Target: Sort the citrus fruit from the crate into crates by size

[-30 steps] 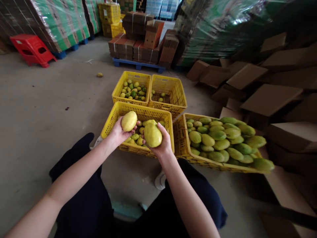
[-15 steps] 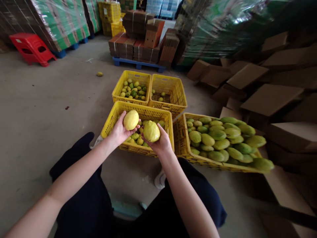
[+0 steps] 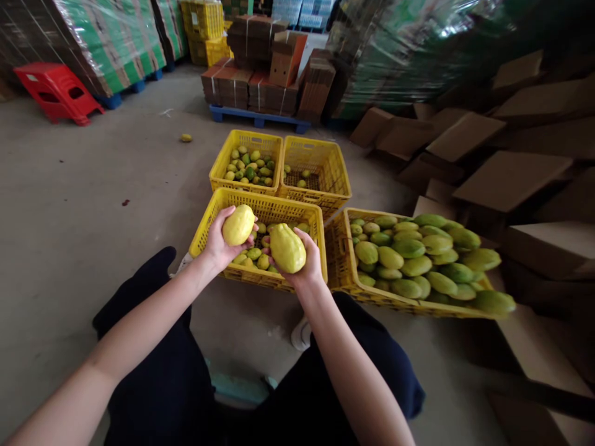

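Observation:
My left hand [image 3: 223, 240] is wrapped round a smooth, oval, pale yellow papaya-like fruit [image 3: 238, 225]. In my right hand [image 3: 307, 260] is a second yellow papaya-like fruit [image 3: 287, 248], lumpier and slightly greener, tilted with its narrower end up and left. Both fruits are held side by side, apart from each other, above the near yellow crate [image 3: 211, 217]. Several yellow-green fruits [image 3: 255, 254] lie inside that crate, partly hidden by my hands.
On the right a yellow crate [image 3: 341, 260] is heaped with larger green-yellow fruits [image 3: 409, 249]. Behind stand two more crates, one holding many fruits [image 3: 251, 170], the other [image 3: 332, 164] a few. Cardboard boxes [image 3: 511, 179] crowd the right. A red stool [image 3: 58, 93] stands far left.
The fruit in my right hand has been turned, so its longer side now shows. The fruit in my left hand has shifted slightly left and tilted.

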`<state>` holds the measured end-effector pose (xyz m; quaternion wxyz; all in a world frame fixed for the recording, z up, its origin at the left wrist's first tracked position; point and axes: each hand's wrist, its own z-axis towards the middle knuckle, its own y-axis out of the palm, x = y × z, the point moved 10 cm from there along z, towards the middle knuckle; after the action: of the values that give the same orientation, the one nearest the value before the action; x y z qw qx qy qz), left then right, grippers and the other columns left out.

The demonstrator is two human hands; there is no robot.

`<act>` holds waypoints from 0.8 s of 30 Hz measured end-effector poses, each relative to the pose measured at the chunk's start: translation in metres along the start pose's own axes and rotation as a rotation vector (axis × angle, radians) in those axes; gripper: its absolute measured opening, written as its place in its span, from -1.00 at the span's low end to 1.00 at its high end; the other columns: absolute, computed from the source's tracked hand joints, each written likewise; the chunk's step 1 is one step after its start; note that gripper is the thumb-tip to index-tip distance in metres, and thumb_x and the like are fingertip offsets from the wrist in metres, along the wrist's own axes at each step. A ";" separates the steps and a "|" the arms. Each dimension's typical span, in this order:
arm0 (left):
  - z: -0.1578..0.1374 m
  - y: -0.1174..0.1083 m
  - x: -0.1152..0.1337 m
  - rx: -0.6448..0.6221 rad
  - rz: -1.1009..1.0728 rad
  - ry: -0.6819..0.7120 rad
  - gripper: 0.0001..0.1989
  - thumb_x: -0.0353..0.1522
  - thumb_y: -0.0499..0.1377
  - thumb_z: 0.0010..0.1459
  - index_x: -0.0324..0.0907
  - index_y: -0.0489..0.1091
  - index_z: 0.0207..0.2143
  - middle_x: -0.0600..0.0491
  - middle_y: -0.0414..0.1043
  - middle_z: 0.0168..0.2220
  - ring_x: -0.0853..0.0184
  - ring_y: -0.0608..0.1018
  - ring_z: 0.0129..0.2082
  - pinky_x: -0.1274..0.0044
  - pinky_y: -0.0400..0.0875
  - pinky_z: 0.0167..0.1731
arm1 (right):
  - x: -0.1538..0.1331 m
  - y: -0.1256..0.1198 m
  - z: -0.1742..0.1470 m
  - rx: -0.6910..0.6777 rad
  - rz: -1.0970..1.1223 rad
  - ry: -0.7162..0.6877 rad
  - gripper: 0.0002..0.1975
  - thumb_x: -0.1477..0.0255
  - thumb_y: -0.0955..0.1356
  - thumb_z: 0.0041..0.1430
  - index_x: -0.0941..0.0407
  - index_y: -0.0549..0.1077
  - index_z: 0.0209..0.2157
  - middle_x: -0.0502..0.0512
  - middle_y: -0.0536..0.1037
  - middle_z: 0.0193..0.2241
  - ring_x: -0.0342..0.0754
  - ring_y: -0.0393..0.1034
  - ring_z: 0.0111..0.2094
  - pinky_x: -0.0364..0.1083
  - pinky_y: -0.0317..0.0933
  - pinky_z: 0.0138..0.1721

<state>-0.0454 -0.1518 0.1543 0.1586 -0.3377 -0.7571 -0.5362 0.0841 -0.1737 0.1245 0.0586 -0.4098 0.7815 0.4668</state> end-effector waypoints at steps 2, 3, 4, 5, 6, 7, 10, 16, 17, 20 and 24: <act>0.000 0.003 -0.001 -0.023 -0.001 -0.004 -0.67 -0.17 0.17 0.12 -0.28 0.49 -0.28 -0.05 0.52 -0.46 0.36 0.51 -0.55 0.57 0.36 -0.58 | 0.007 -0.003 0.003 0.000 -0.003 0.070 -0.60 0.22 0.21 0.18 0.19 0.55 -0.27 0.21 0.64 -0.49 -0.01 0.48 -0.59 -0.14 0.32 -0.66; 0.000 0.004 -0.002 -0.034 0.001 -0.014 -0.65 -0.17 0.16 0.13 -0.30 0.50 -0.25 -0.06 0.52 -0.47 0.35 0.51 -0.54 0.56 0.36 -0.58 | 0.009 -0.004 0.005 -0.004 -0.004 0.091 -0.60 0.21 0.21 0.18 0.19 0.54 -0.27 0.21 0.63 -0.50 -0.03 0.44 -0.63 -0.15 0.27 -0.69; 0.000 0.004 -0.003 -0.040 0.005 -0.026 -0.63 -0.17 0.15 0.14 -0.31 0.51 -0.23 -0.06 0.51 -0.47 0.34 0.51 -0.54 0.55 0.36 -0.58 | 0.011 -0.006 0.008 -0.008 -0.004 0.104 -0.61 0.22 0.20 0.18 0.18 0.53 -0.27 0.21 0.63 -0.51 -0.05 0.40 -0.66 -0.17 0.23 -0.71; 0.001 0.003 -0.005 -0.039 0.008 -0.038 -0.62 -0.17 0.14 0.16 -0.32 0.51 -0.20 -0.07 0.51 -0.48 0.34 0.50 -0.55 0.54 0.36 -0.57 | 0.012 -0.007 0.010 -0.012 -0.002 0.108 -0.62 0.23 0.20 0.18 0.17 0.52 -0.26 0.21 0.63 -0.51 -0.07 0.36 -0.68 -0.18 0.18 -0.74; 0.002 0.002 -0.006 -0.033 0.007 -0.045 -0.61 -0.17 0.13 0.18 -0.33 0.51 -0.18 -0.07 0.51 -0.48 0.34 0.50 -0.56 0.54 0.36 -0.57 | 0.011 -0.009 0.012 -0.012 0.003 0.105 -0.64 0.25 0.19 0.19 0.16 0.51 -0.26 0.21 0.63 -0.51 -0.08 0.34 -0.70 -0.20 0.15 -0.76; 0.004 0.000 -0.007 -0.020 0.005 -0.049 -0.60 -0.17 0.12 0.20 -0.33 0.51 -0.16 -0.07 0.52 -0.48 0.34 0.49 -0.57 0.54 0.37 -0.57 | 0.011 -0.011 0.014 -0.007 0.011 0.096 -0.65 0.26 0.19 0.20 0.15 0.51 -0.26 0.21 0.63 -0.50 -0.08 0.34 -0.69 -0.21 0.13 -0.76; 0.008 -0.007 -0.014 0.026 0.015 -0.086 -0.60 -0.13 0.08 0.28 -0.28 0.48 -0.13 -0.06 0.54 -0.47 0.35 0.48 -0.60 0.54 0.39 -0.59 | 0.005 -0.014 0.016 0.010 0.050 0.043 -0.69 0.24 0.24 0.23 0.15 0.49 -0.24 0.21 0.63 -0.49 -0.02 0.45 -0.60 -0.17 0.27 -0.70; 0.010 -0.006 -0.030 0.006 -0.049 -0.222 -0.60 -0.21 -0.01 0.32 -0.32 0.43 -0.07 -0.15 0.57 -0.39 0.30 0.53 -0.55 0.52 0.49 -0.52 | 0.001 -0.017 0.014 0.044 0.128 0.008 -0.72 0.29 0.32 0.28 0.22 0.50 -0.17 0.18 0.63 -0.48 -0.01 0.53 -0.51 -0.12 0.47 -0.51; 0.009 -0.006 -0.031 0.010 -0.047 -0.232 -0.60 -0.23 -0.04 0.33 -0.34 0.43 -0.07 -0.16 0.56 -0.40 0.30 0.53 -0.55 0.52 0.49 -0.52 | 0.002 -0.017 0.014 0.043 0.131 0.013 -0.72 0.28 0.32 0.28 0.22 0.50 -0.16 0.18 0.63 -0.48 -0.01 0.53 -0.51 -0.12 0.48 -0.51; 0.011 -0.008 -0.034 0.030 0.012 -0.241 -0.57 -0.23 -0.09 0.36 -0.36 0.42 -0.06 -0.15 0.54 -0.45 0.32 0.49 -0.60 0.54 0.45 -0.55 | 0.007 -0.017 0.019 0.001 0.120 0.060 -0.62 0.18 0.31 0.29 0.22 0.50 -0.13 0.22 0.64 -0.47 -0.01 0.51 -0.54 -0.12 0.47 -0.55; 0.016 -0.010 -0.036 -0.024 0.113 -0.220 -0.50 -0.15 -0.10 0.40 -0.35 0.40 0.03 -0.12 0.55 -0.44 0.34 0.47 -0.63 0.54 0.41 -0.58 | 0.013 -0.017 0.024 -0.065 0.104 0.114 -0.40 -0.06 0.25 0.28 0.23 0.51 -0.15 0.29 0.63 -0.45 -0.01 0.48 -0.57 -0.12 0.41 -0.64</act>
<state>-0.0239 -0.1518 0.1198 0.1004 -0.4386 -0.7433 -0.4951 0.0802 -0.1669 0.0938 -0.0236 -0.3962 0.7882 0.4702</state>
